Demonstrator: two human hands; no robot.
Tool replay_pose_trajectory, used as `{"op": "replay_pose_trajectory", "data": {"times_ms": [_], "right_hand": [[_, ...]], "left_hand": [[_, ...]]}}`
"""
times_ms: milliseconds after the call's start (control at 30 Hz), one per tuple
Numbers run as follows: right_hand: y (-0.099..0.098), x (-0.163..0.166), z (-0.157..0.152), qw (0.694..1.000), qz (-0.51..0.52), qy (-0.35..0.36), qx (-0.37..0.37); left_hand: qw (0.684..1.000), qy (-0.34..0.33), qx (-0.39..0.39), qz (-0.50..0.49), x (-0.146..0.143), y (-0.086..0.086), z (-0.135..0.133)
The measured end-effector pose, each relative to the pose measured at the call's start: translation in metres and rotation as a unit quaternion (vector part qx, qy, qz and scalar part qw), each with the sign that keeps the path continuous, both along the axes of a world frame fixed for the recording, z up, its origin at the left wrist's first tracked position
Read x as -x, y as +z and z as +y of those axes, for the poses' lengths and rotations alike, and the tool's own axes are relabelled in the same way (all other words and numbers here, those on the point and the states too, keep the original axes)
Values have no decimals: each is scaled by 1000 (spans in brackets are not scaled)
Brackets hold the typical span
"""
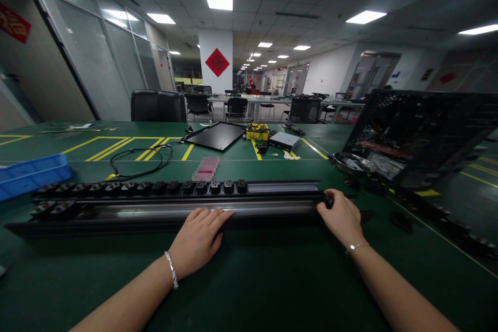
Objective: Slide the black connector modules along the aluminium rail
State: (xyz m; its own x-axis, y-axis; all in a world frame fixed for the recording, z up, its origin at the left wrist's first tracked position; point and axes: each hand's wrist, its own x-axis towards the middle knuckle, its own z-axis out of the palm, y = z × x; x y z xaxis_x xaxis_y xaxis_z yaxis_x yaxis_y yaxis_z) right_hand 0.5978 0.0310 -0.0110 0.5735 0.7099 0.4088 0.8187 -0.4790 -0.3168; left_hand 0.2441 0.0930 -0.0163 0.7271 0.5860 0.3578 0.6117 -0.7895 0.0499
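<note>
A long black metal channel (264, 211) with a shiny inside lies across the green table in front of me. Its left end holds a couple of black socket modules (64, 208). Behind it runs a second channel (284, 187), filled from the left with a row of similar modules (159, 187). My left hand (198, 244) lies over the near edge of the front channel, fingers stretched out. At the right end, my right hand (344, 218) pinches a small black socket module (329, 199), partly hidden by the fingers. Whether it touches the channel I cannot tell.
A blue bin (31, 174) sits at the left. Farther back are a black cable (143, 168), a flat dark panel (216, 136) and a grey box (285, 140). To the right stand a metal bowl (352, 162), an open computer case (424, 135) and loose black modules (443, 212).
</note>
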Motion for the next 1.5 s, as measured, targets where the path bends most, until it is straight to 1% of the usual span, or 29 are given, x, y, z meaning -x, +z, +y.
{"op": "replay_pose_trajectory", "data": {"times_ms": [267,967,1167,1500], "right_hand": [[-3,-2,0,1000,-4,1,-7],[0,-2,0,1000,7,-3,5],[-3,-4,1,1000,0,2,-13],[-2,-5,1,1000,11,-2,-5]], "left_hand": [[1000,-1,0,0,0,-1,1],[1000,1,2,-4,0,0,0],[1000,-9,-12,-10,0,-1,1],[1000,-3,-6,-7,0,-2,1]]}}
